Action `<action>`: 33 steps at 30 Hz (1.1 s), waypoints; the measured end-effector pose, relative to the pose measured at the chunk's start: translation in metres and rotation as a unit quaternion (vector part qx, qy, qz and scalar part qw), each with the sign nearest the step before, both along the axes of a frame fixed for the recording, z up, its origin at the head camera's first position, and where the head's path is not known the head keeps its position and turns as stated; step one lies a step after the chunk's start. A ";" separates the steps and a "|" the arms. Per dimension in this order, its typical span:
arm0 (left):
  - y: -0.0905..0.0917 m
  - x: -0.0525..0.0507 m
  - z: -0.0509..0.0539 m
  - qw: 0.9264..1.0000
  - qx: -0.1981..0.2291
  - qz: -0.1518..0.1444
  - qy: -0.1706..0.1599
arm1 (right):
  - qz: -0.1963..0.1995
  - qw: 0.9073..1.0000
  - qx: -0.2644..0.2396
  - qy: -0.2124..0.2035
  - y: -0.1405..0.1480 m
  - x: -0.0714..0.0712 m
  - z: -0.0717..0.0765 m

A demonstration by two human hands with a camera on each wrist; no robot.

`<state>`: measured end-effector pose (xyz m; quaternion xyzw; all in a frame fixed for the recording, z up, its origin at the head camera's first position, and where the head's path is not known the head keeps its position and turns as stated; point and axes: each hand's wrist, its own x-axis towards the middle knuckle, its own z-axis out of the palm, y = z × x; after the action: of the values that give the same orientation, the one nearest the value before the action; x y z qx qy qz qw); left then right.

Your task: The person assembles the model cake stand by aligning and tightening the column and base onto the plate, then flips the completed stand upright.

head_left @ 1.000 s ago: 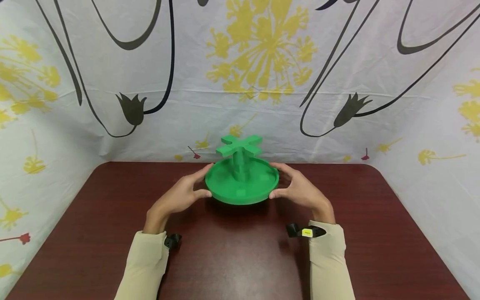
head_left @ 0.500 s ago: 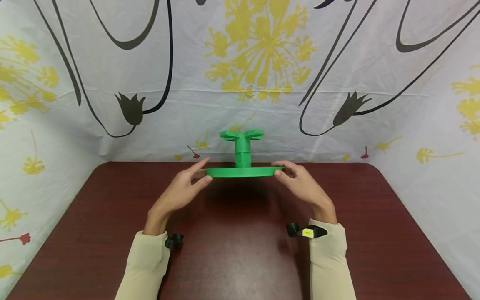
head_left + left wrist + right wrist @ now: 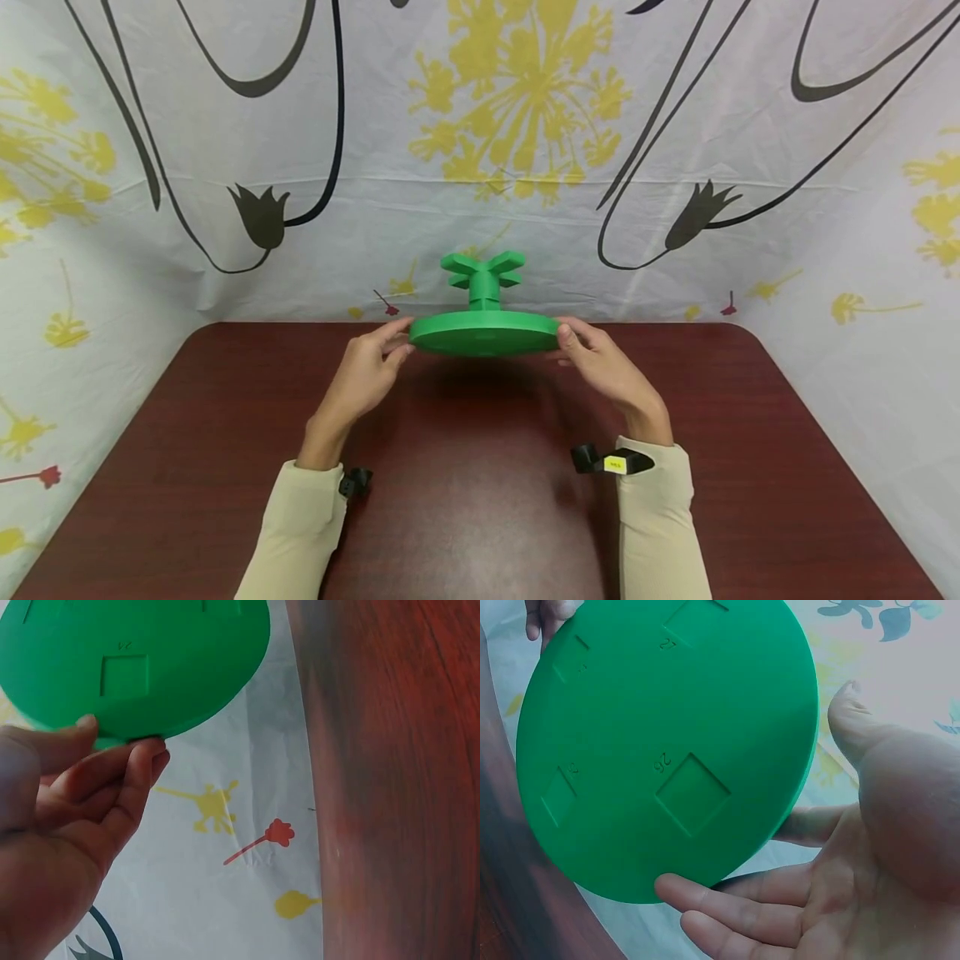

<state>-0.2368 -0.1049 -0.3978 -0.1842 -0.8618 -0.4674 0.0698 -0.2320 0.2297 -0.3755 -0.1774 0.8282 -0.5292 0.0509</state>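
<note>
A green round disc [image 3: 483, 332] with a raised rim carries a post [image 3: 484, 287] topped by a cross-shaped piece [image 3: 483, 265]. It is held above the table, tilted so its underside faces the head camera. My left hand [image 3: 363, 373] pinches the left edge between thumb and fingers. At the right edge, my right hand [image 3: 611, 367] holds the rim, thumb near side and fingers behind. In the right wrist view, fingers [image 3: 735, 907] lie against the underside [image 3: 615, 750], while the thumb looks apart from it. Square recesses with small numbers mark that underside.
A dark red-brown table [image 3: 480, 500] lies beneath, its far edge just behind the disc. A white patterned cloth [image 3: 480, 208] hangs behind and at both sides. Small black cameras sit at the left wrist [image 3: 356, 482] and right wrist [image 3: 588, 458].
The disc has tilted back from showing its upper face, through edge-on, to showing its underside, and has risen slightly. Both hands have turned with it; the left arm has shifted slightly right.
</note>
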 end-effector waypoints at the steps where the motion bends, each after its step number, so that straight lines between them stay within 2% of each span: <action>1: 0.001 0.000 0.000 1.000 -0.001 0.009 0.004 | 0.000 1.000 -0.004 -0.002 -0.001 0.000 0.000; 4: 0.002 0.000 -0.001 0.999 -0.018 0.025 0.023 | -0.018 1.000 0.009 -0.006 -0.003 -0.001 -0.001; 7: 0.002 0.002 0.001 0.998 -0.035 0.031 0.046 | -0.052 0.998 0.038 0.010 -0.005 -0.001 0.000; 12: 0.007 0.007 0.004 0.992 -0.068 0.054 0.093 | -0.110 0.990 0.079 0.049 -0.010 0.000 0.002; 15: 0.010 0.008 0.005 0.989 -0.077 0.069 0.104 | -0.126 0.986 0.092 0.054 -0.013 0.001 0.003; 19: 0.011 0.008 0.007 0.990 -0.075 0.073 0.098 | -0.139 0.983 0.104 0.065 -0.014 0.001 0.003; 25: 0.012 0.006 0.007 0.992 -0.036 0.065 0.106 | -0.154 0.974 0.127 0.106 -0.012 0.002 0.002; 31: 0.013 0.007 0.007 0.996 0.004 0.064 0.059 | -0.154 0.973 0.121 0.120 -0.009 0.002 0.001; 33: 0.013 0.007 0.006 0.996 0.008 0.066 0.053 | -0.151 0.974 0.120 0.118 -0.009 0.001 0.001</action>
<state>-0.2298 -0.0920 -0.3914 -0.1508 -0.8632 -0.4587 0.1473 -0.2311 0.2211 -0.3745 -0.1041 0.9029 -0.4033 -0.1063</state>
